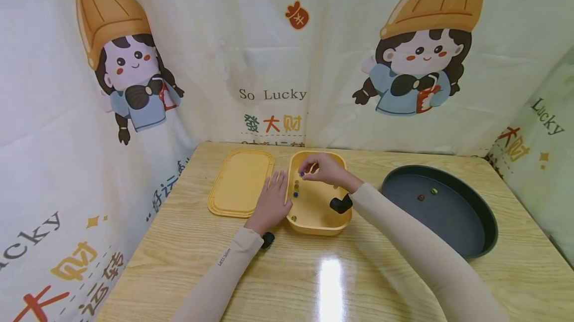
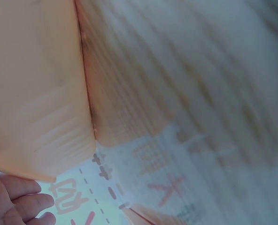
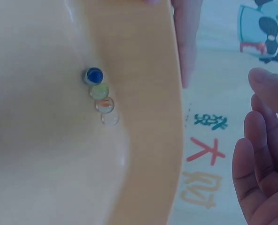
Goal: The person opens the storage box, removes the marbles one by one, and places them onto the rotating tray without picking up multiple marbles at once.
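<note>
My right hand (image 1: 329,170) hovers over the yellow plastic box (image 1: 319,230), pinching a blue marble (image 1: 302,174) between thumb and fingertips. In the right wrist view that marble is hidden behind the fingers (image 3: 258,126). Along the box's left inner side several marbles touch in a short row, with a dark blue marble (image 3: 94,75) at its near end. A greenish marble (image 1: 293,218) lies in the near left corner, and another marble (image 1: 335,187) is by the right wall. With fingers straight, my left hand (image 1: 271,202) rests against the box's left outer side.
Left of the box, a flat yellow lid (image 1: 241,182) lies on the wooden table (image 1: 287,272). A dark round pan (image 1: 448,222) stands to the right, holding a brown marble (image 1: 421,197) and a yellow-green marble (image 1: 434,191). A printed curtain (image 1: 264,53) hangs behind.
</note>
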